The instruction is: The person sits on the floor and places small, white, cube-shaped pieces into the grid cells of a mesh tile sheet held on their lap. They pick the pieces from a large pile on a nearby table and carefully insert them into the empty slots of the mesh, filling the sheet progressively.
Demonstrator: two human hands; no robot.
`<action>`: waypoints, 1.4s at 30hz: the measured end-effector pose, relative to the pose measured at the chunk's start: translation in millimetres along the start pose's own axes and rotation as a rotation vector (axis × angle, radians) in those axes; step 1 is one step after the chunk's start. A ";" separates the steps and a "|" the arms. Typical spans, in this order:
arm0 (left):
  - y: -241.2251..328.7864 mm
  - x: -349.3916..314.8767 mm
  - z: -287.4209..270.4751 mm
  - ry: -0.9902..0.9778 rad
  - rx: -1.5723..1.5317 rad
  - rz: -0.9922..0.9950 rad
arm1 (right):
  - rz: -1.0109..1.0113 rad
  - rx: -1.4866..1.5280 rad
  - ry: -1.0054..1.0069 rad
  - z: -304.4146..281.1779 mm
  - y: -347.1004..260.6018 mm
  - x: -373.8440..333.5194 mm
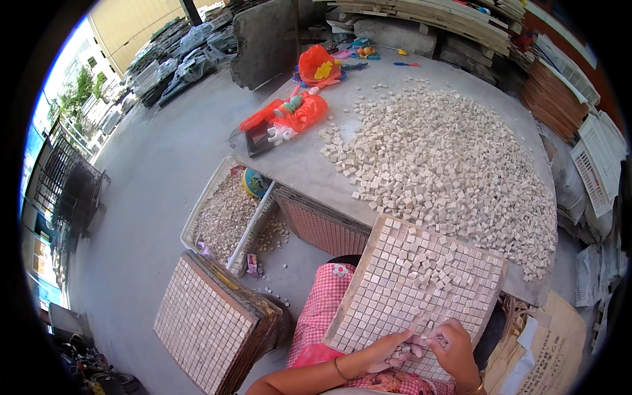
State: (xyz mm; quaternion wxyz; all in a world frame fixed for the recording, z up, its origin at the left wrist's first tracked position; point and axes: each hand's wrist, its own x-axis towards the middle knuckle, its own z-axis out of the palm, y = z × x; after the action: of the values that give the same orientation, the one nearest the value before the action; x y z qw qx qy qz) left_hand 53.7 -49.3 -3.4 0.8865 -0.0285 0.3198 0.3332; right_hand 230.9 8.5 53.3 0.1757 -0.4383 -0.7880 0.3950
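A gridded tray lies tilted across my lap, with small beige stone tiles set in most of its cells. Loose tiles are piled on its upper middle part. Over its lower edge, my left hand is cupped around several stone tiles. My right hand is right beside it, thumb and fingers pinched together over the left fingertips. A tile seems to be in that pinch, partly covered by the fingers. Beyond the tray, a wide heap of stone tiles covers much of the grey table.
Stacked tile-filled trays lean at my left, beside a white bin of tiles. Orange plastic bags and toys lie at the table's far left. A brown paper sack and white crates are on the right.
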 end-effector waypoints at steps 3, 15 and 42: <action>7.0 -10.2 -16.2 -0.154 -0.111 -0.017 | -0.029 0.087 -0.057 6.2 -14.3 -4.4; 303.6 -248.5 -180.9 1.192 0.207 1.029 | 0.166 0.233 0.111 -3.6 14.7 -27.8; 58.3 13.9 4.1 0.304 1.851 1.325 | -0.244 -0.281 0.262 6.2 46.3 72.4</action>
State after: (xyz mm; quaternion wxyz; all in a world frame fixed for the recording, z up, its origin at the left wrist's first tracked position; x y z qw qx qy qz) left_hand 28.4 5.0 1.1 0.1706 0.7680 0.4983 0.3644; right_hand 212.5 79.8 8.4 0.2601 -0.4077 -0.8529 0.1968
